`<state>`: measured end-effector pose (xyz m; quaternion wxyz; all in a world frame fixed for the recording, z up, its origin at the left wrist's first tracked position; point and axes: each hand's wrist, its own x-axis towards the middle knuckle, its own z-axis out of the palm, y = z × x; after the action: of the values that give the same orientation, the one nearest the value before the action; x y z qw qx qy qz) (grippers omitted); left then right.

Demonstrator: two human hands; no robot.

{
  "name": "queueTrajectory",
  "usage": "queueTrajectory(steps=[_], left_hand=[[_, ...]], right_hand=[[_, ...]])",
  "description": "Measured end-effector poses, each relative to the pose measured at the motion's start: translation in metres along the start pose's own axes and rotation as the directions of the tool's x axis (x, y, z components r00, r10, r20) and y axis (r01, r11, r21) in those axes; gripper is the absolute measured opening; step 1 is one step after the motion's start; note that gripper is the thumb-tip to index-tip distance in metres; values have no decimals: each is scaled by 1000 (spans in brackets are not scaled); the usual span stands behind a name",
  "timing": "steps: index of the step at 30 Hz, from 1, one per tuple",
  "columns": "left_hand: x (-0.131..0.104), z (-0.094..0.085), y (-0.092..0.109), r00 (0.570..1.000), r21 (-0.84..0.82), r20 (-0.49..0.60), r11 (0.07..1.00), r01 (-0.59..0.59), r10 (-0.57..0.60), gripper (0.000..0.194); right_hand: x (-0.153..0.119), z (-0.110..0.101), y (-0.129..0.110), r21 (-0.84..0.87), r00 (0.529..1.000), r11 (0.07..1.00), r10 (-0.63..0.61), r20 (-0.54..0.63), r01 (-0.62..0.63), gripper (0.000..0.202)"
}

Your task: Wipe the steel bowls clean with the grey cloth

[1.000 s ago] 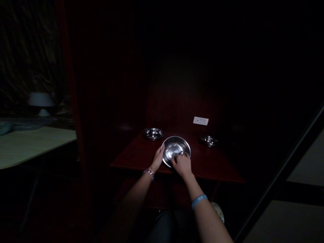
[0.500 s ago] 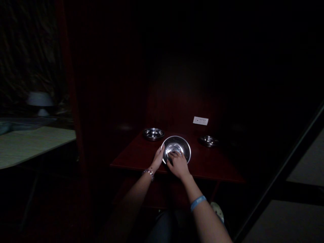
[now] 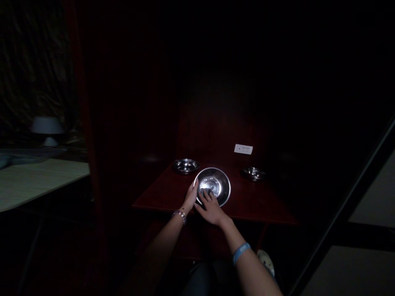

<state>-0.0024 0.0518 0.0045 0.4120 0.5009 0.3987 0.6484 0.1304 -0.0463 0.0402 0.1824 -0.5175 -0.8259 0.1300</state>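
Note:
A shiny steel bowl (image 3: 220, 177) is tilted with its inside facing me, above the front part of the dark red desk. My left hand (image 3: 190, 196) grips its left rim, thumb on the near side. Inside the bowl's lower left lies my right hand (image 3: 210, 209), its fingers stretched out and spread against the inner wall. A dark patch shows by the right fingertips; whether it is a reflection or a small cloth I cannot make out.
A steel dish (image 3: 185, 165) stands at the desk's (image 3: 160, 193) back left, and some stacked steel dishes (image 3: 253, 174) at the right. A white socket plate (image 3: 243, 149) is on the back panel. Beyond the left partition are a pale table (image 3: 40, 179) and a white lamp (image 3: 47, 125).
My right hand has slid down and left inside the bowl, and its fingers have spread, uncovering more of the bowl's bottom. My left hand keeps its hold on the rim.

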Motion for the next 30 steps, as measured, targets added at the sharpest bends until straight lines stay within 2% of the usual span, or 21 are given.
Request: queueTrajectory(steps=[5,8,13,18,24,27,30], left_hand=[[-5,-1,10,1000,-7,-14,1000,-16,16,62],[-7,-1,14,1000,-38,-6,999,-30,30,63],[-7,0,12,999,-68,-8,997,-37,36,64],[-4,1,11,999,-61,-41,997,-38,36,62],[1,1,8,996,-68,-87,997,-28,22,59],[2,2,5,996,-73,-87,997,-8,1,62],[0,2,6,998,-86,-57,996,-24,19,61]], right_hand=[[5,8,-2,173,980,968,-167,-109,184,81],[7,8,0,255,961,932,-220,-169,258,86],[8,5,5,202,956,937,-260,-138,285,95],[7,0,9,81,983,981,-174,-54,178,86],[-2,-23,11,-84,997,995,-59,46,63,65],[-6,-34,12,-211,1000,977,11,7,-10,48],[-8,-36,16,-295,993,951,63,-98,-89,39]])
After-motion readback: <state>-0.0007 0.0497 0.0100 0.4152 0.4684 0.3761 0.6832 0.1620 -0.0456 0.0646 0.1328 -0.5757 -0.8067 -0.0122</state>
